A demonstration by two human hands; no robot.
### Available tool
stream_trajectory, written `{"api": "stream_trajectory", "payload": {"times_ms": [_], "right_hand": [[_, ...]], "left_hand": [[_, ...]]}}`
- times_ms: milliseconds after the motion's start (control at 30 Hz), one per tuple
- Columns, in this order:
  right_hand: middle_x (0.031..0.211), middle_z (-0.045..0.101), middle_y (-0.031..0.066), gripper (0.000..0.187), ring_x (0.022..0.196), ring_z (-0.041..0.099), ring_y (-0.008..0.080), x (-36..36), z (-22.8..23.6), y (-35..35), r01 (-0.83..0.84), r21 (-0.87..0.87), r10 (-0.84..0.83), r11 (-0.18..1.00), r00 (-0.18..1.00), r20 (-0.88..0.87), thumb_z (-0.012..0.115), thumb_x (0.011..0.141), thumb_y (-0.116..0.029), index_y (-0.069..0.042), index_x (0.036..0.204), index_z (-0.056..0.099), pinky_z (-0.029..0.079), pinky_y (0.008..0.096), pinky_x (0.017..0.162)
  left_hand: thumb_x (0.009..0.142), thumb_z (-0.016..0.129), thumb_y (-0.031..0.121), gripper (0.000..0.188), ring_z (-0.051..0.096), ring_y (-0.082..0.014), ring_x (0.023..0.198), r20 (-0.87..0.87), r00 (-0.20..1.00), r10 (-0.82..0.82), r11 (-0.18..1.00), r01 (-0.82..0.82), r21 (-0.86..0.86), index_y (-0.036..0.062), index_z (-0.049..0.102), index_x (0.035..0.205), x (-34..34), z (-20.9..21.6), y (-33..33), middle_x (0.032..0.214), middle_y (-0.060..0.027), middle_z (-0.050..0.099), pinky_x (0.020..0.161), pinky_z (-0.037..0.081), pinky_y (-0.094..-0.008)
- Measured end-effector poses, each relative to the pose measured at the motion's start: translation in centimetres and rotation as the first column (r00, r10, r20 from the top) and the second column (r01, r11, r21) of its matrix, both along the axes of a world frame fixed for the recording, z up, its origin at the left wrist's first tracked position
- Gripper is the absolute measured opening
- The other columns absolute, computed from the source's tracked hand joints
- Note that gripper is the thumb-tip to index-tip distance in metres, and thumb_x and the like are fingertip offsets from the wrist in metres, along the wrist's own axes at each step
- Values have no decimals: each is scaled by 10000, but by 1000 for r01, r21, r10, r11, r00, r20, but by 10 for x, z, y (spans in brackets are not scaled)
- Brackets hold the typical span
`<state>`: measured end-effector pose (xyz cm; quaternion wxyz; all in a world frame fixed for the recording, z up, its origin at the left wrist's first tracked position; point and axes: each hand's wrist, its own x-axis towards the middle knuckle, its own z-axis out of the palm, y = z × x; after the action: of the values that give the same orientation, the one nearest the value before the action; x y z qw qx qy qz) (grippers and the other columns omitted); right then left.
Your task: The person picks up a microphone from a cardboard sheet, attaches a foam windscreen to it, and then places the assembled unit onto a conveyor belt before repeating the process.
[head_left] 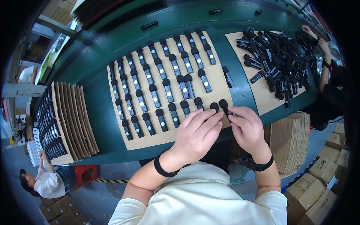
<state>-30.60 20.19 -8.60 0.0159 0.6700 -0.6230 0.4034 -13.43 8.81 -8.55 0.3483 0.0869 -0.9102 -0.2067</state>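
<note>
Small black clip-on microphones with round foam heads lie in rows on a cardboard sheet; most bear a pale round dot. At the sheet's near right corner, my left hand reaches over the row, its fingers closed around a microphone whose foam head sticks out past the fingertips. My fingers hide that microphone's body. Just to the right, my right hand pinches another microphone between thumb and fingers, foam head pointing away from me. One microphone lies close against its neighbour within the rows.
A second cardboard sheet on the right carries a heap of loose microphones. Another person's hands are beyond it. Upright cardboard sheets stand at left. Stacked cardboard sits beside the green table.
</note>
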Motion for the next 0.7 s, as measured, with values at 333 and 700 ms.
{"api": "stream_trajectory", "payload": {"times_ms": [333, 700], "right_hand": [[1087, 643, 125, 194, 959, 638, 315, -5, -6, 4, -48, 165, 63, 985, 994, -88, 716, 723, 21, -22, 898, 645, 516, 413, 802], [1158, 615, 114, 268, 1019, 616, 308, -14, -14, -17, -16, 132, 17, 991, 1000, -9, 711, 774, -70, -62, 1029, 631, 493, 419, 863]], "left_hand": [[754, 716, 92, 208, 587, -241, 1073, 249, 968, 32, 994, -5, -108, 85, 676, 958, -8, -10, 8, 1078, -63, 617, 1052, 366, -537], [742, 773, 135, 282, 560, -268, 1096, 258, 946, 196, 979, -172, -112, 126, 670, 1004, -16, -14, 4, 1123, -72, 586, 1066, 337, -564]]}}
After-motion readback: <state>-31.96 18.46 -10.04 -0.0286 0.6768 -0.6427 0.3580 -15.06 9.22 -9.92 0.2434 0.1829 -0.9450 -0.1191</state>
